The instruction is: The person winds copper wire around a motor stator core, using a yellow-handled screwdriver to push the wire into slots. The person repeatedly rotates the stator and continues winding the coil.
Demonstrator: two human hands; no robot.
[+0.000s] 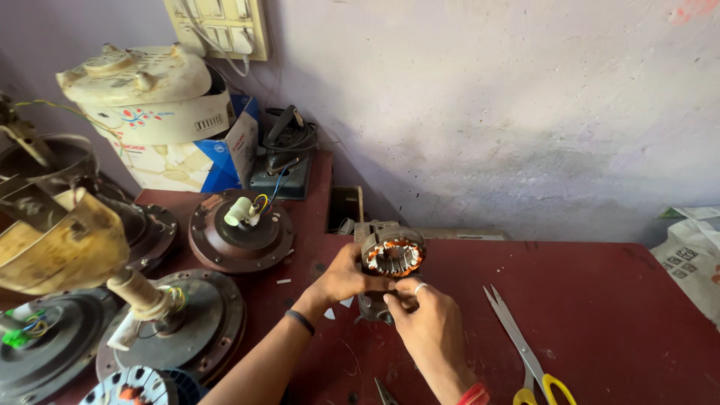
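At the middle of the red bench (615, 315), seen from the head camera, both hands meet on a small motor stator (391, 256), a grey metal body with copper windings showing in its round open face. The left hand (343, 279) wraps the stator's left side, its grip clamped on the housing, a dark band around that wrist. The right hand (424, 319) comes up from below, its fingers pinched together at the stator's lower front edge, a ring on one finger and a red bangle at the wrist; whether the fingertips pinch a wire or just the rim is too small to tell. The stator stands on the bench, tilted so that its open face looks up towards the camera.

Just right of the right hand lies a pair of scissors (525, 349) with yellow handles, blades pointing up towards the wall. Left of the left hand, near but apart, sits a brown ceiling-fan motor (238, 231) with coloured wires at its hub. Further left and lower stands a dark fan motor (180, 330) with a pale shaft rising from it. Well beyond the hands, against the wall, a cream appliance (146, 94) rests on a blue-and-white carton (217, 161).
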